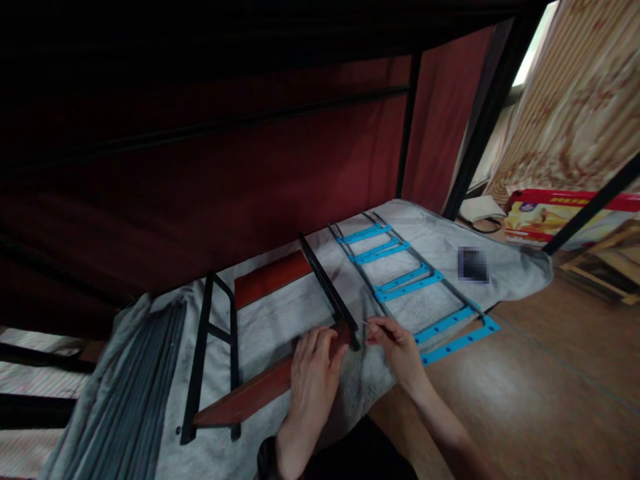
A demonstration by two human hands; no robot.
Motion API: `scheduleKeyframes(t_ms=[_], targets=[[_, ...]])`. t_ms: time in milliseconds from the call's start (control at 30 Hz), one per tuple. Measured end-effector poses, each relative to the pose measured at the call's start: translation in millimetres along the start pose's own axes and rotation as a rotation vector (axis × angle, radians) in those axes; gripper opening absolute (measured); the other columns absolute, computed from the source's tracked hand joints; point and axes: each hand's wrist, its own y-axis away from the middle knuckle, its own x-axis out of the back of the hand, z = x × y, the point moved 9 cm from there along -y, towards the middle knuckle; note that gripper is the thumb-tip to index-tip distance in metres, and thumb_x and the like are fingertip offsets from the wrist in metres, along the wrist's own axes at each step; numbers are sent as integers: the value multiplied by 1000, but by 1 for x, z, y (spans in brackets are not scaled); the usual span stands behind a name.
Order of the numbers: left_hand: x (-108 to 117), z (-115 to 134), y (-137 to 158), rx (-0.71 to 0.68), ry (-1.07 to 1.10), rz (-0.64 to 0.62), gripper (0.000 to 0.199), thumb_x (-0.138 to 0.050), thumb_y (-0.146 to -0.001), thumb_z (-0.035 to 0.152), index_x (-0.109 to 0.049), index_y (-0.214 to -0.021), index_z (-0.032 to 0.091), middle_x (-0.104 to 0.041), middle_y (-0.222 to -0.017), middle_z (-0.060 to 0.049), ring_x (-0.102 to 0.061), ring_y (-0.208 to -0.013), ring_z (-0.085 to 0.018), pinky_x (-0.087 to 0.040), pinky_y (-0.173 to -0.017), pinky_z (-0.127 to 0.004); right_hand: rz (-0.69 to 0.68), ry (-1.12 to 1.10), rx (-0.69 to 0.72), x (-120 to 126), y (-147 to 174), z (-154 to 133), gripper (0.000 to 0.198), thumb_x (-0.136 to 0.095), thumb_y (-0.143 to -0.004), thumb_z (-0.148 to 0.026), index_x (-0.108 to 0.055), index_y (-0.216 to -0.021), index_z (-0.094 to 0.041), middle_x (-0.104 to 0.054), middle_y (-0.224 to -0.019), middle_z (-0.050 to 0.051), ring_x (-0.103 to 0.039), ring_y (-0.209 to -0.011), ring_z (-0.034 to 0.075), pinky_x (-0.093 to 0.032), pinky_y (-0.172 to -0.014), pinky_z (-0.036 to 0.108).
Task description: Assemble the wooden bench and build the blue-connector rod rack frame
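My left hand (314, 377) lies over the right end of a reddish-brown board (255, 390), its fingers wrapped around the edge. That board spans between a black metal side frame (197, 367) at the left and another black metal frame (327, 287) at the right. A second reddish-brown board (273, 279) sits at the far side of the same two frames. Just right of the right frame's near end, my right hand (400, 350) pinches something thin and pale, too small to name.
Bright blue perforated strips (407, 287) and thin dark rods lie right of the frames on a grey cloth (440, 233). A bundle of grey tubes (145, 393) lies at the left. Black bed-like framework (410, 127) stands behind; a red-and-yellow box (550, 220) is at the right.
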Motion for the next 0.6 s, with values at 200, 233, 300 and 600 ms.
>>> scheduleKeyframes(t_ms=[200, 233, 300, 600], targets=[[-45, -27, -22, 85, -12, -226, 36, -49, -95, 24, -54, -131, 19, -66, -125, -10, -63, -113, -25, -50, -96, -40, -84, 214, 141, 11, -47, 10, 15, -63, -85, -31, -75, -84, -22, -61, -89, 6, -63, -74, 18, -62, -68, 36], [-51, -28, -23, 90, -27, -262, 37, -47, -96, 25, -54, -132, 19, -66, -125, -11, -64, -113, -26, -51, -95, -39, -121, 255, 171, 6, -50, 9, 16, -61, -86, -28, -75, -85, -22, -61, -91, 7, -63, -76, 19, -62, -68, 36], [-58, -26, -24, 92, -62, -288, 37, -45, -97, 25, -55, -132, 19, -68, -124, -11, -65, -112, -26, -50, -95, -39, -189, 319, 228, -4, -52, 5, 20, -56, -89, -22, -76, -87, -23, -61, -93, 8, -63, -80, 19, -61, -68, 33], [-66, -31, -34, 131, -24, -283, 25, -45, -96, 24, -62, -114, 22, -72, -111, -7, -68, -101, -23, -51, -87, -35, -267, 301, 239, -13, -60, 5, 22, -52, -93, -19, -73, -90, -23, -59, -92, 4, -63, -73, 13, -58, -70, 29]])
